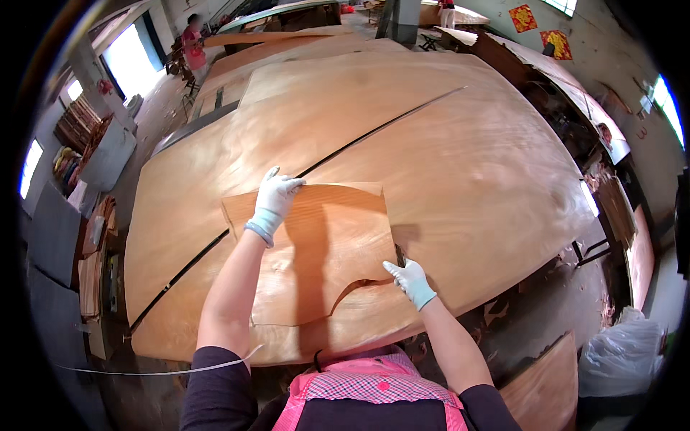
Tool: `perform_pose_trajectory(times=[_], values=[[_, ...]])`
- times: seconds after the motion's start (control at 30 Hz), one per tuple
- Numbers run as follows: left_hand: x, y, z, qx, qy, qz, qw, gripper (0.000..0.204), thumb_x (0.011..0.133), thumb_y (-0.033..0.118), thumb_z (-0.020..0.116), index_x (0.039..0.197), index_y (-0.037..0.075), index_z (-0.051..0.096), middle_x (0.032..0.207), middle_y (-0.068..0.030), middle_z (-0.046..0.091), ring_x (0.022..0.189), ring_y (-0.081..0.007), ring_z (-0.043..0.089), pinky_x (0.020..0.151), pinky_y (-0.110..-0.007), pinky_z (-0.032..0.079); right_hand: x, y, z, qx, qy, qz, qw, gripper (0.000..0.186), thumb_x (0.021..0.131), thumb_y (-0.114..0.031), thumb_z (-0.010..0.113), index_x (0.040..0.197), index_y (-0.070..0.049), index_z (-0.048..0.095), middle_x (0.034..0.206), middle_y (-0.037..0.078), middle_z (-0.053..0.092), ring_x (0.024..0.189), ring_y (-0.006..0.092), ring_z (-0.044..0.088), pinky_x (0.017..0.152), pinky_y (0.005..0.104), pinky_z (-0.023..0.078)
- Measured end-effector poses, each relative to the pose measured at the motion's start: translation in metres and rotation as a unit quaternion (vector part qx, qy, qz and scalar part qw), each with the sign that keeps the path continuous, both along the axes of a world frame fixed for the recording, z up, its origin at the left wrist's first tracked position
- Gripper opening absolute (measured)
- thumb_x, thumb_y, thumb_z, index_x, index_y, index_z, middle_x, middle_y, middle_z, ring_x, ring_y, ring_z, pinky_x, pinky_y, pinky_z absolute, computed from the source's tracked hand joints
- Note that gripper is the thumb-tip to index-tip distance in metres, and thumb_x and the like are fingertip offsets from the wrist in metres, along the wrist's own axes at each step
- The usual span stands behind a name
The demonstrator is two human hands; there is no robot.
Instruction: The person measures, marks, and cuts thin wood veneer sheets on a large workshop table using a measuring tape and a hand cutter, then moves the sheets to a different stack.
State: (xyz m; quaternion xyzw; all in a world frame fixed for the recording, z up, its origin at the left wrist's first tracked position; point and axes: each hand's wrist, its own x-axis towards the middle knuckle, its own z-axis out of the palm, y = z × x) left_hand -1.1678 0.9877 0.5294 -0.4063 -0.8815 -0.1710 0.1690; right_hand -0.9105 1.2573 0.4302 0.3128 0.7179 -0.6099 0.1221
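Note:
A smaller piece of thin wood veneer (338, 241) lies on the broad wood sheet (460, 165) covering the table, its near right edge curved and lifted. My left hand (277, 197), in a white glove, is closed at the veneer's far edge. My right hand (411, 281), gloved too, is closed at its right edge around a small dark tool (399, 255); its kind is mostly hidden by the fingers. A long thin dark rod (366, 136) crosses the sheet diagonally, its middle covered by the veneer and my left hand.
A thin pale strip (165, 373) hangs by my left sleeve. Stacked veneer (622, 215) and a clear plastic bag (622, 355) are on the right. A grey bin (108, 154) stands left. One person (192, 44) is at the far left, another (447, 13) at the back.

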Motion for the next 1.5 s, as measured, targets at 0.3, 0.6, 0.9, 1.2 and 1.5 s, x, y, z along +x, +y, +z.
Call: perform_pose_trajectory(times=[0.3,0.6,0.9,1.2,1.5], values=[[0.145,-0.031,-0.064,0.05,-0.059,0.213,0.974,0.067,0.084,0.034,0.065,0.14,0.004,0.042,0.139,-0.021,0.044,0.132,-0.0378,0.036,0.114,-0.051,0.021,-0.044,0.011,-0.003,0.016,0.043,0.115,0.992,0.037,0.087,-0.035,0.067,0.069,-0.003,0.061,0.054,0.005,0.055,0.049,0.0138,0.052,0.046,0.0325,0.04],[0.228,-0.034,-0.12,-0.035,-0.163,0.399,0.901,0.063,0.093,0.043,0.049,0.144,0.006,0.04,0.146,-0.0246,0.036,0.136,-0.0403,0.031,0.113,-0.055,0.018,-0.068,0.047,0.049,0.07,0.011,0.3,0.951,0.039,0.083,-0.037,0.071,0.064,-0.006,0.056,0.052,0.001,0.051,0.045,0.0115,0.045,0.043,0.0298,0.034],[0.261,0.05,-0.136,-0.107,-0.208,0.325,0.916,0.067,0.09,0.048,0.052,0.146,0.012,0.039,0.153,-0.0251,0.026,0.144,-0.0392,0.02,0.117,-0.051,0.008,-0.007,0.063,-0.044,0.1,-0.021,0.253,0.962,0.037,0.086,-0.036,0.068,0.068,-0.004,0.061,0.053,0.006,0.053,0.046,0.0161,0.05,0.046,0.0351,0.038],[0.264,0.066,-0.137,-0.026,-0.206,0.347,0.914,0.062,0.092,0.041,0.05,0.144,0.008,0.041,0.151,-0.0254,0.029,0.142,-0.04,0.022,0.117,-0.052,0.009,-0.002,0.07,-0.004,0.303,0.182,0.218,0.91,0.037,0.084,-0.036,0.068,0.081,0.0,0.062,0.069,0.023,0.06,0.065,0.0401,0.057,0.064,0.0428,0.048],[0.242,0.076,-0.17,0.12,-0.169,0.401,0.892,0.059,0.09,0.018,0.05,0.143,-0.004,0.034,0.148,-0.0211,0.037,0.138,-0.0367,0.032,0.118,-0.047,0.016,-0.001,-0.015,0.001,0.058,0.041,0.407,0.911,0.056,0.095,-0.012,0.047,0.146,0.0,0.029,0.07,0.014,0.064,0.058,0.0215,0.063,0.05,0.0376,0.05]])
